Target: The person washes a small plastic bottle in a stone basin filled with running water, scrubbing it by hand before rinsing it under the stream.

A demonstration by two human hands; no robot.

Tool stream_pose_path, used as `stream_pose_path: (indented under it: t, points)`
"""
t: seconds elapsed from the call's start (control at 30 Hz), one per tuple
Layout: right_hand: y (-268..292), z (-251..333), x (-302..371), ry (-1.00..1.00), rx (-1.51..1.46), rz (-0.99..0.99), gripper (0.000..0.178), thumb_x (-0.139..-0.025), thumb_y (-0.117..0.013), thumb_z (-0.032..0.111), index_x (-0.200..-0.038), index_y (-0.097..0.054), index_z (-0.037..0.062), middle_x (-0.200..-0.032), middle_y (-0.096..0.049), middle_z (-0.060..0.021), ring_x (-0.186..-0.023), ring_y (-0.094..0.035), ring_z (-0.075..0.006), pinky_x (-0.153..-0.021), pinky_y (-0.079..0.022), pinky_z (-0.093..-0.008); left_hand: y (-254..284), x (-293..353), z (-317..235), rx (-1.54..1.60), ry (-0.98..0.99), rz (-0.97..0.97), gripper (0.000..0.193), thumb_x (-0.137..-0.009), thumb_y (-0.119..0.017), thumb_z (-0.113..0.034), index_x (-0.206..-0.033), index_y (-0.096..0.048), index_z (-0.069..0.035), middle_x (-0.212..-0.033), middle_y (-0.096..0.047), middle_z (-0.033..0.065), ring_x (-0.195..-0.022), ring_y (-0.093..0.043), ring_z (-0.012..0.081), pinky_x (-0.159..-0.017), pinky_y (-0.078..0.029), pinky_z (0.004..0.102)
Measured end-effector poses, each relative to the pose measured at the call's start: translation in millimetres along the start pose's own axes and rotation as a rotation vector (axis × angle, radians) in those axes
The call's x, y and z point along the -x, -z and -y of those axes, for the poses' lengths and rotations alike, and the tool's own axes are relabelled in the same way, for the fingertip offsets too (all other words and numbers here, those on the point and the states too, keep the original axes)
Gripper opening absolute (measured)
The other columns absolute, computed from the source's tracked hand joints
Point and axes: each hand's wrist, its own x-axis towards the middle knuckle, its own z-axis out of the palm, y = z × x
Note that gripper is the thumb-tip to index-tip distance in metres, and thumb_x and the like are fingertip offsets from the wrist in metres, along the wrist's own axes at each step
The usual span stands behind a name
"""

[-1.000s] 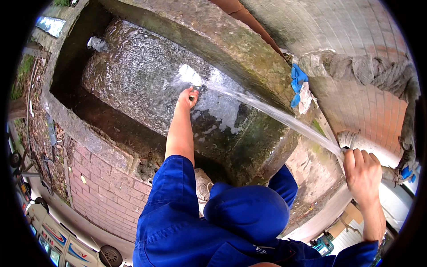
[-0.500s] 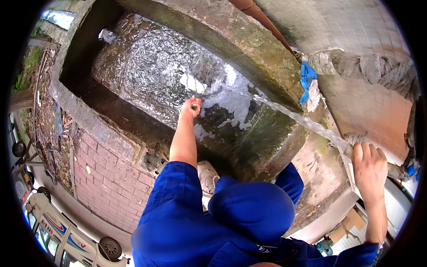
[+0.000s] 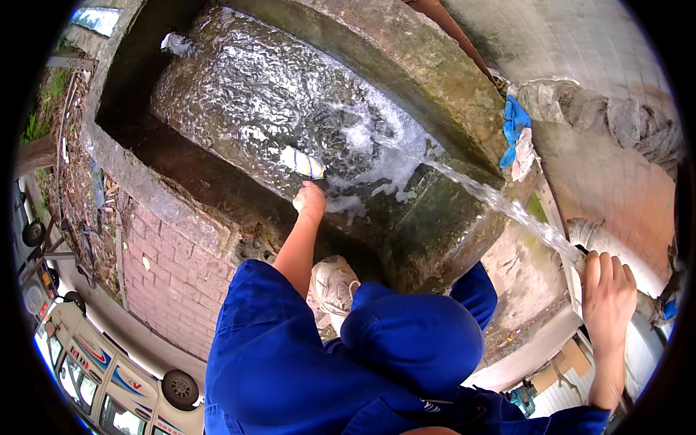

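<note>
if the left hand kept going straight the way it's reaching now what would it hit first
Most likely the white brush with blue and yellow marks just beyond the left hand. It seems to grip the brush, though the fisheye view makes that uncertain. Past it lies the wet, foamy sloping stone slab of the trough.

I note an outdoor setting in daylight. A moss-stained concrete trough wall [image 3: 406, 58] crosses the upper centre. A red brick wall [image 3: 174, 275] fills the lower left, with a parked van [image 3: 116, 391] beneath it. Pale tiled paving [image 3: 551, 36] occupies the upper right.
</note>
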Motion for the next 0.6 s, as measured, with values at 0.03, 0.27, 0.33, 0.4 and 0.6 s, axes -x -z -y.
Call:
stream_pose_path:
  t: [0.03, 0.27, 0.33, 0.4, 0.6]
  points:
    - [0.3, -0.2, 0.4, -0.002, -0.006, 0.000, 0.018, -0.071, -0.052, 0.010, -0.085, -0.048, 0.0002, -0.068, -0.043, -0.0067, -0.062, -0.047, -0.0200, -0.055, -0.039, -0.0301, 2.3, -1.7, 5.8, -0.024, -0.035, 0.043, 0.034, -0.084, -0.046, -0.030, -0.097, -0.050, 0.002, -0.090, -0.061, 0.0171, -0.084, -0.061, 0.0260, -0.073, -0.048, 0.0353]
    - [4.6, 0.2, -3.4, -0.025, -0.016, 0.041, 0.023, -0.069, -0.053, 0.010, -0.088, -0.047, -0.0010, -0.069, -0.042, -0.0077, -0.063, -0.046, -0.0214, -0.055, -0.038, -0.0310, 13.9, -64.4, 11.1, 0.160, -0.183, 0.056, 0.038, -0.084, -0.045, -0.035, -0.098, -0.046, 0.001, -0.091, -0.059, 0.0204, -0.088, -0.057, 0.0351, -0.077, -0.045, 0.0421]
    - [5.7, -0.3, -3.2, -0.020, -0.022, 0.054, 0.024, -0.069, -0.054, 0.010, -0.089, -0.047, -0.0010, -0.069, -0.041, -0.0077, -0.062, -0.046, -0.0214, -0.055, -0.038, -0.0311, 20.8, -85.7, -20.1, 0.169, -0.109, -0.002, 0.043, -0.085, -0.042, -0.039, -0.099, -0.045, 0.002, -0.092, -0.059, 0.0204, -0.088, -0.057, 0.0331, -0.076, -0.046, 0.0415]
    - [4.3, -3.0, -1.1, 0.035, -0.013, 0.035, 0.023, -0.067, -0.054, 0.011, -0.086, -0.047, -0.0011, -0.066, -0.040, -0.0072, -0.059, -0.044, -0.0206, -0.052, -0.036, -0.0307, 30.8, -97.9, -42.3, 0.184, -0.078, -0.039, 0.045, -0.085, -0.041, -0.039, -0.099, -0.048, 0.003, -0.092, -0.059, 0.0199, -0.088, -0.058, 0.0320, -0.076, -0.047, 0.0412]
    - [8.8, -2.6, -2.9, 0.043, -0.018, -0.007, 0.018, -0.069, -0.051, 0.008, -0.084, -0.048, -0.0007, -0.065, -0.039, -0.0067, -0.057, -0.043, -0.0193, -0.051, -0.035, -0.0298, 48.7, -96.4, -12.2, 0.119, -0.121, 0.121, 0.042, -0.085, -0.042, -0.042, -0.092, -0.062, -0.005, -0.098, -0.058, 0.0168, -0.094, -0.055, 0.0318, -0.079, -0.045, 0.0395]
